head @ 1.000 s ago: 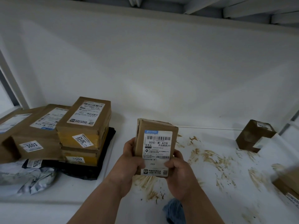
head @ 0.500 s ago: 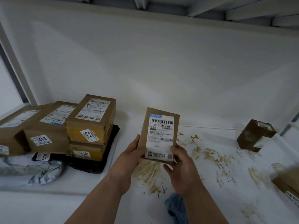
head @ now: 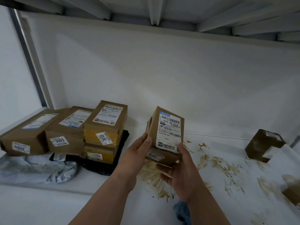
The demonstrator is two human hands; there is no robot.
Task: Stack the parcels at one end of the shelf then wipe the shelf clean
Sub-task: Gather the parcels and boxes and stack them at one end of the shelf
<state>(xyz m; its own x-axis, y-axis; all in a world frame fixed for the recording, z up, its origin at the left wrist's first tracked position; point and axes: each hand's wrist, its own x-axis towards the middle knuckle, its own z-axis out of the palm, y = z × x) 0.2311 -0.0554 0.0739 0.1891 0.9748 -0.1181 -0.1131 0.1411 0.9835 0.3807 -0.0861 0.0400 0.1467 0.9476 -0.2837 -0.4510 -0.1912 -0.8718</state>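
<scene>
A small brown cardboard parcel point(head: 167, 132) with a white barcode label is held above the white shelf point(head: 100, 207), tilted with its label facing me. My left hand point(head: 138, 158) grips its left side and my right hand point(head: 181, 174) cups its bottom right corner. At the left end stands a pile of brown parcels point(head: 103, 127) numbered 3003, 3013 and 1002, resting on black point(head: 120, 159) and grey mailer bags point(head: 40, 171). Brown smears point(head: 217, 163) cover the shelf's middle and right. A blue cloth point(head: 182, 211) hangs under my right forearm.
A brown box point(head: 263, 145) stands at the back right, and another box's corner point(head: 292, 195) shows at the right edge. The white back wall and the ribbed underside of the upper shelf point(head: 154, 10) close in the space.
Both hands have lifted the small parcel a little and carried it leftward, toward the pile. The camera view has shifted left, bringing the pile closer to the middle.
</scene>
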